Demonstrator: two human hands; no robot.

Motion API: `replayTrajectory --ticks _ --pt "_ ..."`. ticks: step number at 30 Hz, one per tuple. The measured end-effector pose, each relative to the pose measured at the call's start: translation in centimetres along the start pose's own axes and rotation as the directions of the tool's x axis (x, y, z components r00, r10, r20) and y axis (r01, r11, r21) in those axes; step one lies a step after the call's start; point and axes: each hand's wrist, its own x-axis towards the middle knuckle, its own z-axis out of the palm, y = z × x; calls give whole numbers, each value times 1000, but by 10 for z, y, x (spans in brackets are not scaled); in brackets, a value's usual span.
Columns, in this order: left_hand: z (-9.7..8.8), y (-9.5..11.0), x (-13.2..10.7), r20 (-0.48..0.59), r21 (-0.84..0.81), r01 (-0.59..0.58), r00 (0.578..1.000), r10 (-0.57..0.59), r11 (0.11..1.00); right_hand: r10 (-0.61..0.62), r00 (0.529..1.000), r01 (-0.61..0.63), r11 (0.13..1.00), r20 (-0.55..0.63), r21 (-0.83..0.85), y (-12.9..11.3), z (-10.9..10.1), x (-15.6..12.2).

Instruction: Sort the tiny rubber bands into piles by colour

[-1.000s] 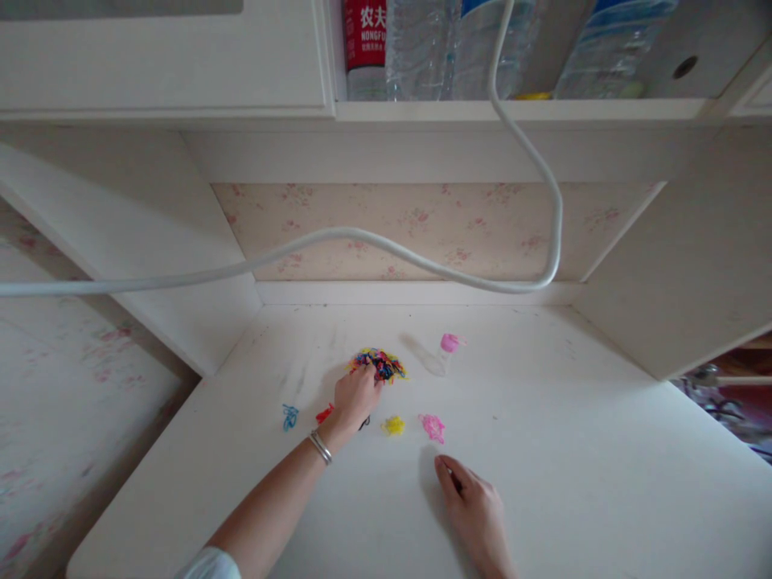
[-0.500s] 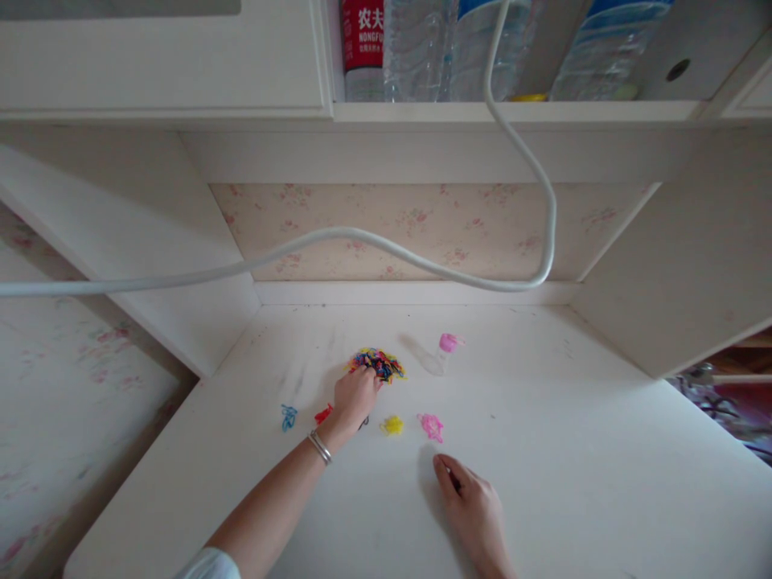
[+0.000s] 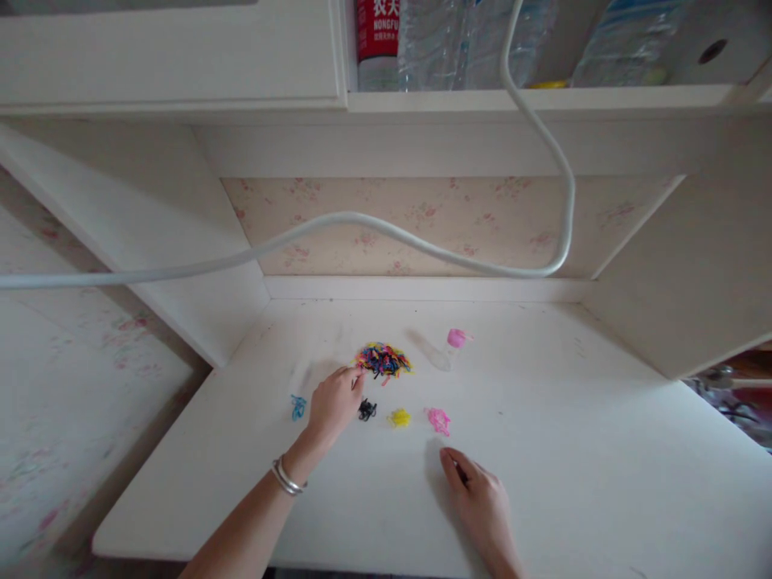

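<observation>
A mixed-colour pile of small rubber bands (image 3: 386, 359) lies toward the back of the white tabletop. At its lower left edge is my left hand (image 3: 333, 404), with thumb and fingers pinched together; anything between the tips is too small to make out. In a row nearer me are little heaps of blue bands (image 3: 297, 407), black bands (image 3: 367, 410), yellow bands (image 3: 400, 417) and pink bands (image 3: 438, 420). My left hand covers the spot between blue and black. Closed, with no object visible in it, my right hand (image 3: 481, 500) rests just below the pink heap.
A small clear bottle with a pink cap (image 3: 457, 338) stands right of the pile. A white cable (image 3: 362, 219) crosses the view above the tabletop (image 3: 579, 450). Overhead, a shelf (image 3: 543, 100) holds plastic water bottles (image 3: 428, 48). White side panels flank the desk.
My left hand has drawn back from the pile toward the lower left, now hiding the red heap and uncovering the black one. My right hand stays beside the pink heap. The view has shifted slightly.
</observation>
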Motion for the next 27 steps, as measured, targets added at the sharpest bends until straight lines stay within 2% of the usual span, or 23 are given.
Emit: replayTrajectory --ticks 5,8,13,18,23,27 --pt "-14 -38 -20 18 -10 72 997 -72 997 2 1000 -2 1000 -1 -11 3 2 -1" --pt "-19 -52 -29 31 20 93 995 -93 996 -11 1000 11 999 9 -35 5 3 -1" --pt "-16 -54 -39 111 55 91 989 -97 994 -11 1000 12 998 18 -55 6 5 -2" --pt "-10 -51 -40 142 78 97 984 -108 992 -1 1000 2 999 16 -39 5 5 -4" --pt "-11 -56 -44 71 53 96 993 -99 994 -8 1000 8 1000 14 22 4 5 -5" --pt "-8 -71 -61 -14 -116 122 992 -124 986 28 999 -26 992 -20 121 6 2 -4"
